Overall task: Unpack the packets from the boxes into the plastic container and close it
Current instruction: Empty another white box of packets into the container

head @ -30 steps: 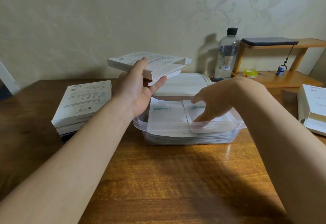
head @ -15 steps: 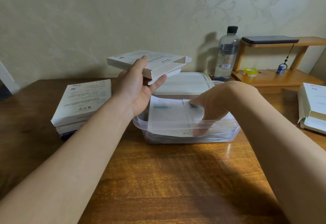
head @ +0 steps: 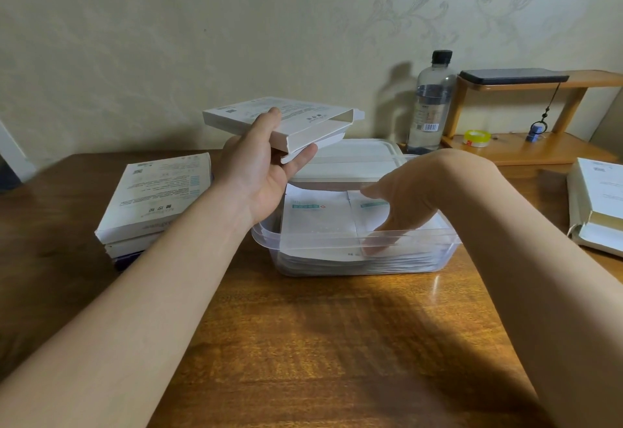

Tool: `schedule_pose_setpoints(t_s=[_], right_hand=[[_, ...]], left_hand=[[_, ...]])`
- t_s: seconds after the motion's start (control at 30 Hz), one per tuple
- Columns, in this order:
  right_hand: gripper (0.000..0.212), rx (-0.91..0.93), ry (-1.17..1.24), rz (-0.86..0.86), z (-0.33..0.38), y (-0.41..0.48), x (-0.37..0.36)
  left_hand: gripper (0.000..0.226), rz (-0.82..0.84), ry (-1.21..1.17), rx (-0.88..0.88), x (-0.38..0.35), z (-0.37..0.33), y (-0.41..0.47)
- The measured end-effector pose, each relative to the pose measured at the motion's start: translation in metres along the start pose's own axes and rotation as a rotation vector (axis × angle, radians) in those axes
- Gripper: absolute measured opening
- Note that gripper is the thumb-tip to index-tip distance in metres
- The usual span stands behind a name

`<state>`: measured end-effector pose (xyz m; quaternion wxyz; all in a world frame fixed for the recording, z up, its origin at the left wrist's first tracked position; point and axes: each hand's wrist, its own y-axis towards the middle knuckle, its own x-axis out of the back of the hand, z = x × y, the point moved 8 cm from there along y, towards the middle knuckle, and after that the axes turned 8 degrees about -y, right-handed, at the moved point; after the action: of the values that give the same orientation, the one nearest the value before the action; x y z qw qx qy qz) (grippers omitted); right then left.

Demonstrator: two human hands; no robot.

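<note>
A clear plastic container point(head: 266, 236) stands open on a wooden table point(head: 320, 343), and everything else is placed from it. Inside it white packets point(head: 397, 261) lie in a flat stack, with two topmost packets side by side, the left one point(head: 317, 222) and the right one point(head: 372, 213), each with a teal strip of print near its far edge. The right hand point(head: 401, 202) reaches down into the container from its right side, fingers point(head: 381, 244) extended and relaxed, their tips pressing on the near part of the right packet and showing through the clear front wall; it grips nothing. Above the container's far left corner the left hand point(head: 259, 171) grasps a flat white box point(head: 279, 121), thumb beneath and fingers over the top; the box is held in the air, its open end and loose flap turned to the right. Just behind the container lies a white lid point(head: 357, 161), flat on the table. To the container's left sits a pile of closed white boxes point(head: 158, 198); well to its right, at the edge of view, lie more boxes point(head: 596, 205). Behind the container to the right stands a clear bottle point(head: 429, 104) with a black cap, beside a small wooden shelf point(head: 526, 153) carrying a yellow tape roll point(head: 477, 138) and, on its upper board, a dark flat device point(head: 512, 76).
</note>
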<state>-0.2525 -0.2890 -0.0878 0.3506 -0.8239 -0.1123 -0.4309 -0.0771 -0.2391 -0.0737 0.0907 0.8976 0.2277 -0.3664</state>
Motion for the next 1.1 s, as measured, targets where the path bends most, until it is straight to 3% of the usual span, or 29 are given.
schedule_pose_setpoints(t_s=[0.27,0.43,0.6,0.83,0.93,1.1], right_hand=[[0.109,0.032,-0.051,0.024,0.007,0.005,-0.006],[0.101,0.029,0.036,-0.002,0.0,-0.001,-0.002],[0.087,-0.059,0.399,-0.267,-0.032,-0.017,0.019],[0.024,-0.227,0.656,-0.609,-0.061,-0.029,0.048],[0.025,-0.253,1.014,-0.743,-0.073,-0.038,0.047],[0.033,-0.134,1.438,-0.795,-0.077,-0.053,0.047]], left_hand=[[0.029,0.0,-0.013,0.006,-0.001,-0.001,-0.002],[0.031,0.018,-0.022,0.03,-0.003,0.0,-0.003],[0.028,0.042,-0.097,0.073,-0.003,-0.001,-0.004],[0.032,0.098,-0.099,0.142,-0.01,0.001,-0.012],[0.037,0.128,-0.084,0.166,-0.013,0.001,-0.015],[0.036,0.231,0.012,0.206,-0.029,0.002,-0.027]])
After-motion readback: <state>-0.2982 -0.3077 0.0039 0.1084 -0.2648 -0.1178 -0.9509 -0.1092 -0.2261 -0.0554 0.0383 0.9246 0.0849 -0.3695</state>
